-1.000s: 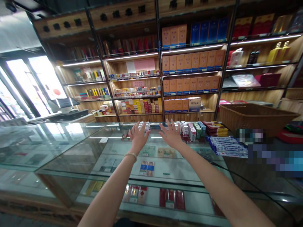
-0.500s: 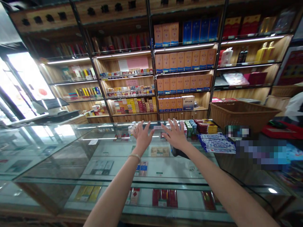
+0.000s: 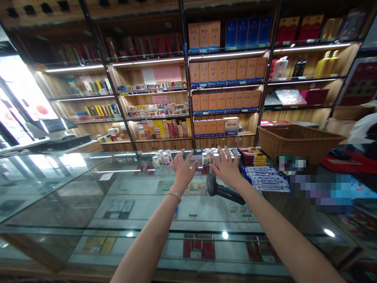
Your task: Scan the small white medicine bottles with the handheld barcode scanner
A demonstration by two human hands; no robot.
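Note:
Both arms reach forward over a glass display counter (image 3: 141, 214). My left hand (image 3: 183, 169) is open with fingers spread, holding nothing, just right of a small cluster of white bottles (image 3: 161, 158). My right hand (image 3: 227, 169) is open too, fingers apart, in front of more small white bottles (image 3: 205, 158) that it partly hides. Beneath the right hand a black handheld barcode scanner (image 3: 220, 190) lies on the glass. To its right sit blue-and-white packets (image 3: 265, 179) and a stack of red-and-yellow packs (image 3: 252, 156).
A brown wicker basket (image 3: 297, 143) stands at the counter's right. Behind are lit shelves with orange boxes (image 3: 226, 72), blue boxes (image 3: 248, 33) and cigarette packs (image 3: 165, 129). A monitor (image 3: 54, 126) stands at the left. Several flat packs lie under the glass.
My hands have shifted slightly right in the view, still spread. The view has turned a little, so the scanner and the white bottles show more fully.

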